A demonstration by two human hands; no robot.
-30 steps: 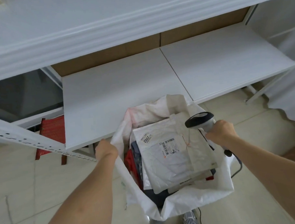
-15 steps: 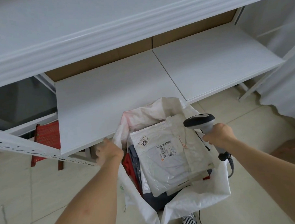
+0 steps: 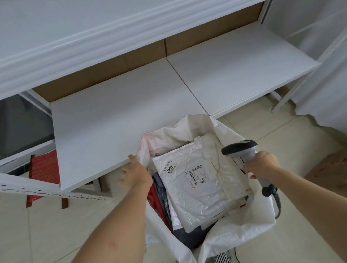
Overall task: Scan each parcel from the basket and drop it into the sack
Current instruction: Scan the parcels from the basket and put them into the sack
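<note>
We are holding the woven sack point(image 3: 242, 233) mouth open — left hand point(image 3: 135, 175), fingers loosely spread, touching its rim, gripping nothing. Right hand point(image 3: 261, 165) is wrapping the barcode scanner point(image 3: 241, 149). White labelled parcel point(image 3: 198, 182) is lying topmost inside; basket not in view — keeping the mouth wide for the next drop.
</note>
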